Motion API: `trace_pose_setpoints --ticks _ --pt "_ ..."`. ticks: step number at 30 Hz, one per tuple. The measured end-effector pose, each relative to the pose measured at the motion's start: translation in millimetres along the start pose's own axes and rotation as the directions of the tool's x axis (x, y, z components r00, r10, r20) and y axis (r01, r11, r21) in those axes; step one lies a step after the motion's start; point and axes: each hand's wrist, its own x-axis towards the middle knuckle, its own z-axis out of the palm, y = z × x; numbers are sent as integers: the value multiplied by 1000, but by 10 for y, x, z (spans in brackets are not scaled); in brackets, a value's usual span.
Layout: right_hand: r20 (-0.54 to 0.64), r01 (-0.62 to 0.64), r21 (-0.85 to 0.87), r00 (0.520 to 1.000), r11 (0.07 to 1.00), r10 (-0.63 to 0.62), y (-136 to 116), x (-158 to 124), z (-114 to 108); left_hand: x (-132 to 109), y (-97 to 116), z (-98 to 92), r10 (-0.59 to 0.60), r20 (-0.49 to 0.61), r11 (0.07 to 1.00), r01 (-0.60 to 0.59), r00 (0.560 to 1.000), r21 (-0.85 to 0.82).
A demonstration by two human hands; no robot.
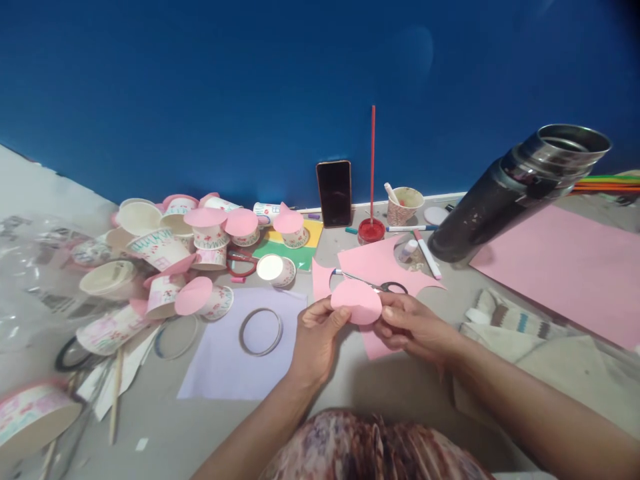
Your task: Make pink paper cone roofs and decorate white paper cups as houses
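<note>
Between my two hands is a round pink paper disc (356,300), held up over the table. My left hand (320,333) pinches its left edge with the thumb on top. On the other side, my right hand (410,323) grips the right edge between thumb and fingers. Just beyond the disc lie scissors (394,287) with dark handles, resting on cut pink paper (370,257). To the left, a ring (261,331) that looks like a tape roll sits on a lilac sheet (215,373). Small paper cups (210,238), several topped with pink discs, crowd the left side.
A tall dark flask (500,193) stands at the right beside a large pink sheet (565,267) and a folded cloth (545,367). Against the blue wall leans a phone (335,193). A red pot (371,231) with an upright stick, a cup (404,205) and markers (427,255) are nearby.
</note>
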Motion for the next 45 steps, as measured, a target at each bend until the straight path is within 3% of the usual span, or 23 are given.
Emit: trace_pose_setpoints --ticks 5,8,10,12,14,15,17,27,31,34,36,38,40,43,45 --pt "-38 0 -79 999 997 -3 61 24 -6 -37 11 25 -136 152 990 141 979 -27" --pt "-34 -5 -125 999 992 1 4 3 -14 -33 33 8 -195 177 975 210 965 -69" --pt "-73 26 -285 996 958 -49 -71 -30 -29 -20 50 -18 -215 177 966 236 961 -108" --pt "-150 67 -621 968 781 -203 -143 -61 -64 -8 63 -46 -236 193 957 262 952 -124" --pt "-172 9 -902 910 432 -377 -182 -74 -118 0 65 -67 -259 207 949 288 944 -126" --pt "-163 -43 -959 893 281 -420 -187 -72 -149 2 62 -74 -269 207 946 298 941 -127" --pt "-154 -121 -987 888 104 -433 -170 -55 -212 6 52 -79 -281 200 942 310 939 -132" --pt "-65 -130 -989 820 -73 -568 27 56 -522 11 -42 -93 -277 245 925 327 929 -196" --pt "-119 -199 -979 761 -55 -638 11 74 -587 21 -99 -127 -285 256 911 345 924 -228" --pt "-179 -185 -981 717 64 -674 -47 36 -524 23 -100 -125 -282 256 906 345 925 -245" --pt "-183 -69 -977 761 203 -622 -57 7 -445 16 -82 -112 -272 260 908 337 926 -250" --pt "-152 44 -920 876 390 -458 -32 -8 -365 3 -59 -96 -259 259 914 323 930 -245" --pt "-127 64 -810 951 583 -282 8 -11 -303 -9 -39 -85 -259 256 922 317 931 -221" --pt "-189 51 -690 950 722 -248 26 -18 -253 -8 -24 -83 -303 264 930 345 916 -129" --pt "-240 63 -736 906 674 -347 -5 -30 -234 -2 -11 -83 -353 287 925 379 890 -37"
